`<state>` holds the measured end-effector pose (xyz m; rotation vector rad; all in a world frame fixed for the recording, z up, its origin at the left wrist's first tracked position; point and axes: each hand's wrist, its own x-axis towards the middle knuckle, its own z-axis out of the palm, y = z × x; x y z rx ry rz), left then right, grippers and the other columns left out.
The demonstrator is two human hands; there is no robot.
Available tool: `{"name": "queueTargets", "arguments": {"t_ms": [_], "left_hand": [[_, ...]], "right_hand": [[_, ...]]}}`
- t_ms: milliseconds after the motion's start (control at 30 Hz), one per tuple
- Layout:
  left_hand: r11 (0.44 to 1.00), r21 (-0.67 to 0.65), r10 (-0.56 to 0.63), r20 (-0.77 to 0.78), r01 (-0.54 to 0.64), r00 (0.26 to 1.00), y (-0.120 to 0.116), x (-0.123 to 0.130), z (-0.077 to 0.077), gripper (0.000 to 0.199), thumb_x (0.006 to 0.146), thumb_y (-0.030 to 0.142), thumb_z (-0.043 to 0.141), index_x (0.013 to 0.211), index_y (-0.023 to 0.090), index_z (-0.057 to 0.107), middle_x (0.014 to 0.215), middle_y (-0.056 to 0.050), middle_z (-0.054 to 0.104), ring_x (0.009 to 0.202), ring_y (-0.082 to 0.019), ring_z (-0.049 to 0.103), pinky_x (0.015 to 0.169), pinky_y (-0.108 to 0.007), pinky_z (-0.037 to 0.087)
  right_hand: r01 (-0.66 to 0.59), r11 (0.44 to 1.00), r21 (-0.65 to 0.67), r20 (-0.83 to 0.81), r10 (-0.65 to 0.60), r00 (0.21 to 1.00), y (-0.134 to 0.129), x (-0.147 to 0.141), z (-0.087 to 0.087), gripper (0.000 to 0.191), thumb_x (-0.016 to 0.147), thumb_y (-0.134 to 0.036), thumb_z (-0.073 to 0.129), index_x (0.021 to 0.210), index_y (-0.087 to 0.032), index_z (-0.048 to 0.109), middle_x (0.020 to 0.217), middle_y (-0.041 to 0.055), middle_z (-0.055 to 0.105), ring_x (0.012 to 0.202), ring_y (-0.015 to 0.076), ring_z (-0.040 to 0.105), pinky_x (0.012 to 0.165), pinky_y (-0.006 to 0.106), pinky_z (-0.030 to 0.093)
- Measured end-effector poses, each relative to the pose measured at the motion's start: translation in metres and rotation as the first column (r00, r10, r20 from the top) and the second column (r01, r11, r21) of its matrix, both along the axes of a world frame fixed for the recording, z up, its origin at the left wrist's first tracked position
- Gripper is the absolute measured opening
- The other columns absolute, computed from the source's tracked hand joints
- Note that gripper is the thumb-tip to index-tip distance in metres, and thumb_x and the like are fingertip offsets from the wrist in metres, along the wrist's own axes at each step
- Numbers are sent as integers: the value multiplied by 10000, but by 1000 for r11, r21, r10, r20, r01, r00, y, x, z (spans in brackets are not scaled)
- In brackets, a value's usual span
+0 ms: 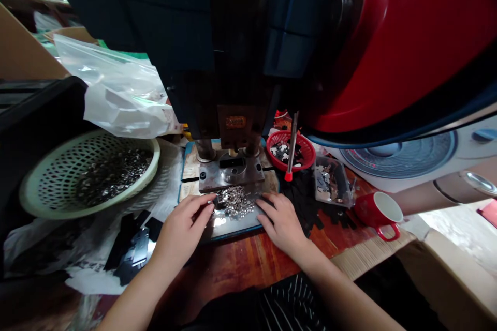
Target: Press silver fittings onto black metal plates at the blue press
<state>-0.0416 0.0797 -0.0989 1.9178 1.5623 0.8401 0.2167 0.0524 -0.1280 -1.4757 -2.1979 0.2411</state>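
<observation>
A loose heap of small shiny metal parts [236, 200] lies on the flat metal plate [229, 226] in front of the press's die block [232, 173]. At the heap's left edge is my left hand [185, 220], its thumb and index fingertips close together around a small dark piece [216, 201] whose shape is hard to make out. My right hand [282, 220] rests on the right side of the plate, fingers spread, fingertips beside the heap with nothing visible in them.
The blue press [174, 15] and red wheel [396, 36] loom overhead. A pale green basket [42, 186] of metal parts stands left. Rightward are a red basket [310, 151], a red-handled screwdriver [292, 150], a clear box [330, 199] and a red mug [367, 210].
</observation>
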Motion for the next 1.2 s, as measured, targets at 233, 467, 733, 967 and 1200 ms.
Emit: {"name": "queueTargets", "arguments": {"t_ms": [233, 467, 733, 967, 1200], "left_hand": [[999, -36, -19, 75, 21, 997, -18, 6, -5, 248, 876, 401, 497, 976, 254, 671, 996, -36, 654, 937, -213, 606, 814, -323, 471], [978, -34, -201, 104, 205, 974, -34, 23, -12, 181, 896, 331, 493, 942, 261, 654, 937, -8, 664, 893, -178, 617, 819, -317, 486], [947, -45, -318, 2, 318, 948, -34, 27, -12, 194, 917, 305, 455, 966, 269, 639, 955, -9, 657, 898, -177, 613, 817, -339, 485], [948, -57, -316, -24, 314, 948, -34, 28, -11, 215, 924, 314, 435, 964, 262, 640, 960, -15, 655, 899, -183, 614, 813, -350, 489], [948, -60, -313, -20, 311, 950, -35, 28, -13, 201, 927, 308, 434, 964, 273, 629, 968, -1, 652, 911, -176, 605, 830, -352, 477]], "right_hand": [[-22, 999, -25, 73, 23, 997, 0, -9, 3, 358, 904, -371, 510, 1248, -278, 555, 1322, 78, 523, 1269, 286, 390, 1079, 561, 253], [-8, 1000, -15, 116, 9, 993, -3, -20, -2, 433, 909, -423, 484, 1316, -277, 485, 1444, 56, 410, 1347, 305, 293, 1094, 599, 193], [-32, 1000, 0, 117, 31, 993, -6, -17, -2, 411, 909, -450, 473, 1294, -309, 502, 1439, 47, 416, 1345, 299, 300, 1083, 619, 189], [7, 1000, 2, 134, -7, 991, 13, -14, 6, 317, 919, -414, 463, 1206, -341, 574, 1416, 26, 443, 1346, 296, 299, 1081, 617, 162], [-13, 1000, 20, 177, 10, 984, 14, -4, 5, 305, 911, -395, 487, 1187, -320, 595, 1372, 33, 493, 1328, 287, 325, 1093, 574, 175]]}}
